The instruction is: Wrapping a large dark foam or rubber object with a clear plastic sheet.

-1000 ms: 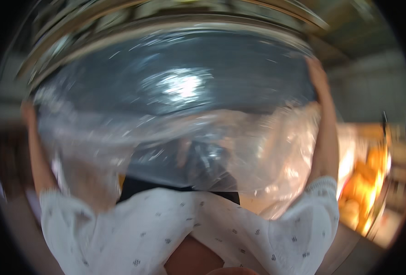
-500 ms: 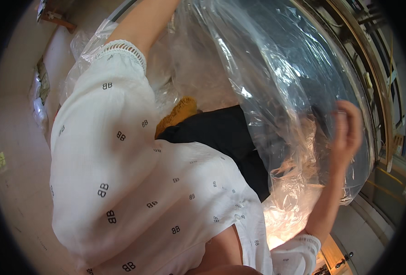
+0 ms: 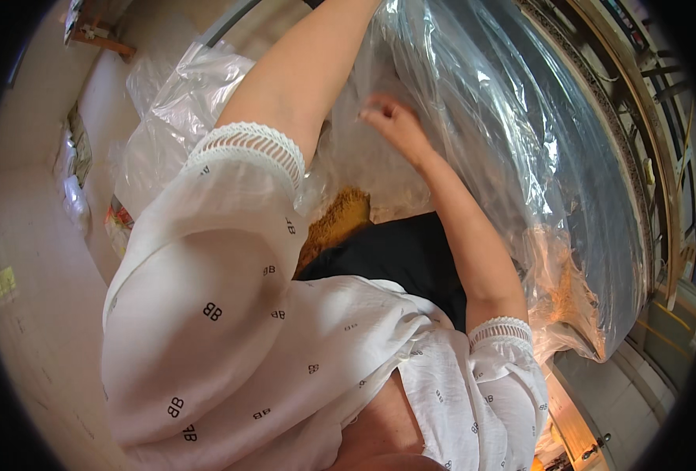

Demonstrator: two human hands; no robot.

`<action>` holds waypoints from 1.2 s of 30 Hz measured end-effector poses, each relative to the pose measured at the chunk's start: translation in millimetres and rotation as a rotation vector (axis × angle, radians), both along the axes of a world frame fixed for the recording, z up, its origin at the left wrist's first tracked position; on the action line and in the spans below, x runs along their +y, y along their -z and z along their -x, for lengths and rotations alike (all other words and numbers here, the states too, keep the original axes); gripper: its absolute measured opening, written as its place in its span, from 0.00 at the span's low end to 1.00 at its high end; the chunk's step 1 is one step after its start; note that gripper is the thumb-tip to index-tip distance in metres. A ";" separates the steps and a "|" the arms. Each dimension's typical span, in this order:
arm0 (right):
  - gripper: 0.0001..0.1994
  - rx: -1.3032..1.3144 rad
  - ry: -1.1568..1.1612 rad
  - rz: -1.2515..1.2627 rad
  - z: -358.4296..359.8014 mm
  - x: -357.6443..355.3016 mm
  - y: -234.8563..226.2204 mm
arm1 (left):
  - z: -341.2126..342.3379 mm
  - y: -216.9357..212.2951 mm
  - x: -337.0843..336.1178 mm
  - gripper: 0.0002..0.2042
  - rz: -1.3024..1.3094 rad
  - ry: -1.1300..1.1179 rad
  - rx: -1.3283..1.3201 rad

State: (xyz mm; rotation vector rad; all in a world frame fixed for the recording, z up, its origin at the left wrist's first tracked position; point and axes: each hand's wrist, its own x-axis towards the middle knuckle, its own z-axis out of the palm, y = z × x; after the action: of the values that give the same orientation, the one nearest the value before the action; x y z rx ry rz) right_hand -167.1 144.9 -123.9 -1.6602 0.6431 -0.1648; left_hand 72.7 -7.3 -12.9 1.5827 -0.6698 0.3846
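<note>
A large sheet of clear plastic film hangs in glossy folds in front of me, curving down to the right. Over its left part is my right hand, fingers bent and blurred. Whether those fingers grip anything is not clear, and I see no film pulled along with them. My left arm reaches up past the top edge, so its hand is out of the picture. Beside that forearm, more crumpled clear film lies bunched. Below my right hand I see a fuzzy mustard-brown thing next to my black clothing.
Along the right runs a curved rack-like frame with rails, outside the film. A wooden piece with a dark knob stands low right. At the left, wrapped bundles lie on the pale floor.
My right hand has swung from the right side of the film across to the upper middle. The left forearm shifted rightward, and the film's lower right part now hangs farther right.
</note>
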 end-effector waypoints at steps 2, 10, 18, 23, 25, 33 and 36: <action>0.13 -0.046 -0.127 0.091 14.1 10.2 -23.6 | 8.0 0.7 2.1 0.12 -0.008 0.094 0.095; 0.08 -0.550 -0.124 0.162 74.9 17.3 -138.8 | -40.3 16.9 2.0 0.06 0.105 0.511 0.255; 0.19 -0.092 0.257 0.425 70.4 -4.2 -102.6 | -6.4 4.4 5.8 0.06 0.277 0.747 0.372; 0.26 -0.258 0.037 0.036 42.2 20.6 -92.5 | -44.7 21.5 4.8 0.08 0.138 0.502 0.225; 0.15 -0.168 -0.235 -0.367 54.0 12.5 -104.9 | -46.1 22.4 1.5 0.08 0.126 0.519 0.208; 0.15 -0.160 -0.135 0.006 278.3 3.7 -193.3 | -3.2 -9.0 21.7 0.07 -0.060 0.266 -0.045; 0.15 -0.069 0.208 0.135 369.6 28.0 -193.1 | 14.9 -9.8 16.4 0.08 0.112 0.350 0.089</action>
State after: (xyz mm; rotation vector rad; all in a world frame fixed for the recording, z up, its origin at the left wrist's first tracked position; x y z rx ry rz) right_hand -536.7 172.9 69.2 -1.7067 0.7652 -0.4219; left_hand 57.8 9.1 -3.1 1.3371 -0.8250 0.0895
